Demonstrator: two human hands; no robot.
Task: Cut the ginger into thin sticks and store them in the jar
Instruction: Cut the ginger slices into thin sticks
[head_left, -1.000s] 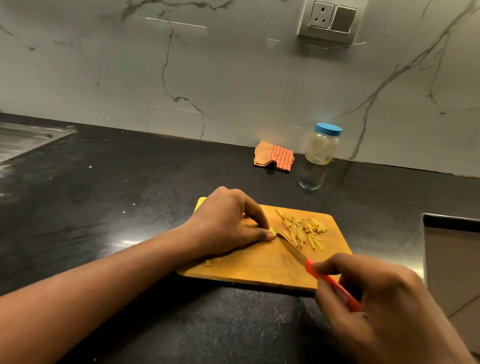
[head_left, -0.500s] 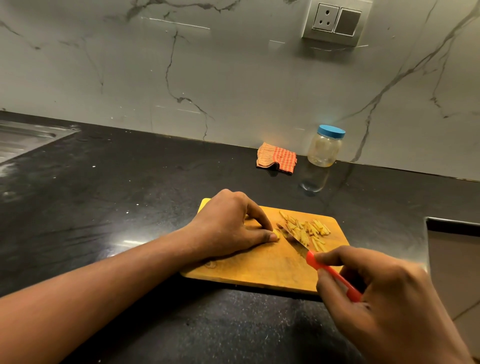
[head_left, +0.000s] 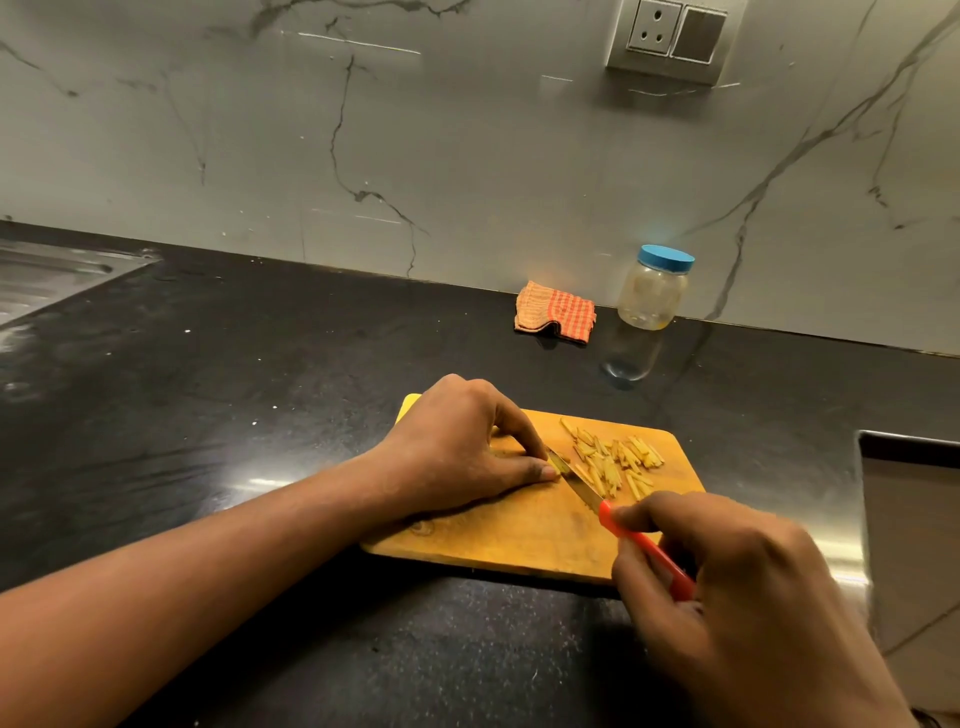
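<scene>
Pinning a small yellow ginger stub (head_left: 555, 464) to the cutting board (head_left: 519, 540), the left hand (head_left: 457, 447) has its grip curled, thumb and fingertips pressed on the piece. The knife (head_left: 577, 479) blade sits tight against those fingertips, slanting across the board. Just right of it lies a loose pile of thin, pale ginger sticks (head_left: 615, 460). The right hand (head_left: 737, 587) has its grip wrapped round the red handle. Black speckled worktop (head_left: 208, 395) below, steel sink (head_left: 52, 275) far left, then checked cloth (head_left: 555, 312) and blue-lidded jar (head_left: 653, 291) against the grey marble wall (head_left: 363, 130).
</scene>
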